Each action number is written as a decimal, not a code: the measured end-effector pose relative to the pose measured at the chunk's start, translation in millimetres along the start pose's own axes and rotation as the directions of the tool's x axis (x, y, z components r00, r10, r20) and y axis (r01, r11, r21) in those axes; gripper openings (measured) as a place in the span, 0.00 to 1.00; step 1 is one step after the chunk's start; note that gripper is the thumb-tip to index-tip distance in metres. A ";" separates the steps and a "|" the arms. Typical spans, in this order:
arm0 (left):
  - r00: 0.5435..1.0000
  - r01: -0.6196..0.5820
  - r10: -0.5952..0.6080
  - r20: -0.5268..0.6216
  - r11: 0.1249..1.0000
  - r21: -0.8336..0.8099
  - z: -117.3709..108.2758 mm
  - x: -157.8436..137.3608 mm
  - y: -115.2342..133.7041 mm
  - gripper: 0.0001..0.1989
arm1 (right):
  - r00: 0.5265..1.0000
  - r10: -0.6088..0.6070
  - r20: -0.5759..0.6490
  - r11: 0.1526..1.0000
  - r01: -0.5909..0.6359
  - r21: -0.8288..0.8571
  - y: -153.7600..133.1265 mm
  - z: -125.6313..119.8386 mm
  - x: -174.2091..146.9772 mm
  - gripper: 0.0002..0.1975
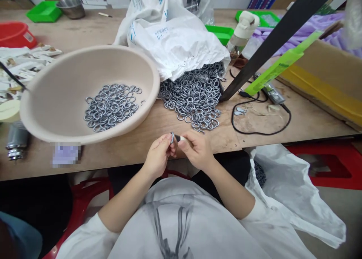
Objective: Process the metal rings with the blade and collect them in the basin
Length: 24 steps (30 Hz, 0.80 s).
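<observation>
Between the thumb and fingers of my left hand (160, 153) is a grey metal ring (172, 137), held upright at the table's front edge. My right hand (197, 148) is closed around a small tool with a dark tip (177, 137) and a pale body; most of it is hidden in the fingers. The tip points at the ring and lies close to it; whether they touch I cannot tell. Beyond my hands, a heap of similar rings (195, 94) spills from a white sack (178, 36). More rings (111, 107) lie inside a large beige basin (42, 108) on the left.
A dark slanted post (271, 47) rises right of the heap. Near it are a lime-green strip (279, 68), a black cable (254, 133) and a metal handheld device (273, 94). A cardboard box (325, 77) stands far right. A white bag (285, 176) hangs below the table edge.
</observation>
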<state>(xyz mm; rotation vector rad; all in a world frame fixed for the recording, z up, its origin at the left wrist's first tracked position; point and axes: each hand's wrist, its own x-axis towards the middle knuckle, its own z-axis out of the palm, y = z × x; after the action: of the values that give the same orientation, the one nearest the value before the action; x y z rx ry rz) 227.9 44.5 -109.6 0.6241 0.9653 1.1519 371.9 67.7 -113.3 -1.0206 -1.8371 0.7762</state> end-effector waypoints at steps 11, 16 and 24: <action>0.998 0.035 -0.036 0.052 0.999 0.006 -1.0 -4.5 -0.2 0.24 | 0.992 0.022 0.121 0.973 0.006 -0.230 -0.9 -4.8 -2.5 0.24; 0.962 -0.027 -0.017 0.272 0.987 0.160 -10.4 -10.8 -0.7 0.22 | 0.952 0.306 -0.035 0.792 -0.275 -0.546 20.7 -12.1 22.0 0.18; 0.999 0.015 -0.022 0.048 0.990 0.139 -32.3 7.9 3.6 0.19 | 0.926 0.377 -0.029 0.586 -0.263 -0.766 26.7 -9.1 45.6 0.09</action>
<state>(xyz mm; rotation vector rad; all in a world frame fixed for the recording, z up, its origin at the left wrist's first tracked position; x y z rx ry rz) 198.7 51.2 -124.3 0.7500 1.0123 1.0543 376.1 121.2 -113.6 -1.9345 -2.1808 0.2205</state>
